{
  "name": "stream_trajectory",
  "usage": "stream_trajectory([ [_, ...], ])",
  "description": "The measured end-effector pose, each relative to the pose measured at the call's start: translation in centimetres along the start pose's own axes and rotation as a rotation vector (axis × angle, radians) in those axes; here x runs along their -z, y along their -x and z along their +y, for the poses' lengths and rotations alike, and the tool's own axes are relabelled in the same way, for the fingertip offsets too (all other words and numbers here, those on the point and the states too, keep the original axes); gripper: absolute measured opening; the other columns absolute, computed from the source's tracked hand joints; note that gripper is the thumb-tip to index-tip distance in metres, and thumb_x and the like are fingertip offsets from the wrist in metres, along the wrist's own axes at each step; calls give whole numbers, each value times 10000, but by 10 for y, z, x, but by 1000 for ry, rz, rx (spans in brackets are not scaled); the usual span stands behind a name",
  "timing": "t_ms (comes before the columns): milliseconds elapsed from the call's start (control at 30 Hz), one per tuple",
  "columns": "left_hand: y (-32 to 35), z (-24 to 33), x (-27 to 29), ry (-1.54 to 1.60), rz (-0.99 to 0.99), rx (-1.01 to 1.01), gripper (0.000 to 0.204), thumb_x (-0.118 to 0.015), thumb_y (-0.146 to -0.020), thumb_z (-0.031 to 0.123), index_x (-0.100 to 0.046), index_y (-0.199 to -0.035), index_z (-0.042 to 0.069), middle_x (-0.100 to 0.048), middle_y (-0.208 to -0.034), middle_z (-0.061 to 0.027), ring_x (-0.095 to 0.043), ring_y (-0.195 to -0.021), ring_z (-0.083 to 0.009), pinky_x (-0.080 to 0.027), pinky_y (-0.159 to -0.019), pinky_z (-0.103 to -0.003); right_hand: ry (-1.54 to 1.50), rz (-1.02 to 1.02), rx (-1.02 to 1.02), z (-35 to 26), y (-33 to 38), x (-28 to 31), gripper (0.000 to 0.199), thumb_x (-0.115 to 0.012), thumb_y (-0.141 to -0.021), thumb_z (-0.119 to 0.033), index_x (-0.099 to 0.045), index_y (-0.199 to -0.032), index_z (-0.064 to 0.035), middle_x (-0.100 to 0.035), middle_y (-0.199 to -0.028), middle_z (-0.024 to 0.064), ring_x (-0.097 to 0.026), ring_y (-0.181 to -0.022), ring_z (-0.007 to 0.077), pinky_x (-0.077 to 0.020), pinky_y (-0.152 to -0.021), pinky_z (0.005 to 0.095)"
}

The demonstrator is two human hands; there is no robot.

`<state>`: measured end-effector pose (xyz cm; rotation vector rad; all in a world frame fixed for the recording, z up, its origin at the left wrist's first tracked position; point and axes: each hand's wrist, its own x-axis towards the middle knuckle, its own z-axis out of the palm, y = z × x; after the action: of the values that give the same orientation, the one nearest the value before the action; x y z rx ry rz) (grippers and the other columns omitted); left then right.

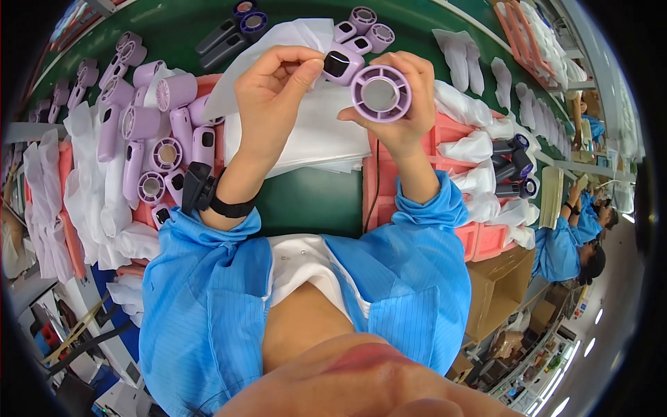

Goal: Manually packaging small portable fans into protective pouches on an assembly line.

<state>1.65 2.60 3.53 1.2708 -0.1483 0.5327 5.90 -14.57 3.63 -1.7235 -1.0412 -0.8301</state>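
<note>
My right hand (406, 104) is wrapped round a light purple handheld fan (353, 69), its round grille turned up and the dark display on its handle facing me. The fingertips of my left hand (274, 87) are pinched together at the edge of that display. What sits between them is too small to make out. A white translucent sleeve (299, 35) lies behind and under my left hand; whether the hand grips it too, I cannot tell. Below both hands is a stack of flat white sleeves (306, 135) on the green table (306, 201).
Purple fans (142, 121) crowd the left, several in a pink tray. More purple fans (365, 31) and dark ones (222, 42) lie at the back. On the right, pink trays (451, 135) hold sleeved fans (465, 149). A cardboard box (500, 292) and co-workers (563, 243) are farther right.
</note>
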Motion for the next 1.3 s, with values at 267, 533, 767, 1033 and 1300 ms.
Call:
stream_trajectory([
  [267, 15, 17, -13, -342, -240, -222, 102, -669, -797, -26, -687, -892, 6, -666, -838, -66, -600, -715, -102, -477, -627, -229, 96, -184, 156, 10, 23, -22, 581, -869, -589, -125, -588, -1069, 43, -555, -1098, 180, -573, -918, 313, -484, -767, 385],
  [533, 29, 26, -21, -263, -95, -135, 126, -682, -753, -56, -697, -868, -7, -680, -846, -107, -651, -746, -188, -512, -667, -259, 5, 8, 38, -6, 11, -16, 749, -802, -621, -67, -435, -1266, 35, -529, -1086, 198, -569, -934, 351, -493, -776, 376],
  [767, 42, 29, -35, -667, -335, -551, 213, -646, -743, -99, -694, -927, -4, -689, -868, -121, -654, -749, -234, -524, -702, -298, 134, -73, -136, -1, 9, -10, 691, -774, -648, -88, -418, -1231, 20, -511, -1060, 188, -554, -948, 366, -482, -784, 391],
  [1033, 21, 36, -38, -654, -295, -316, 545, -742, -651, -31, -598, -1171, 46, -514, -1186, -137, -586, -938, -282, -502, -773, -331, -30, 61, -430, -13, 4, -4, 638, -759, -645, -99, -453, -1195, 4, -515, -1076, 165, -556, -967, 321, -479, -814, 382],
  [1300, 1, 25, 3, 69, -292, 112, 552, -819, -630, 48, -602, -1137, 76, -492, -1238, -111, -549, -1051, -256, -471, -846, -354, -358, -268, -279, -9, -4, 5, 627, -757, -644, -101, -496, -1210, -30, -557, -1059, 122, -575, -981, 273, -492, -801, 346],
])
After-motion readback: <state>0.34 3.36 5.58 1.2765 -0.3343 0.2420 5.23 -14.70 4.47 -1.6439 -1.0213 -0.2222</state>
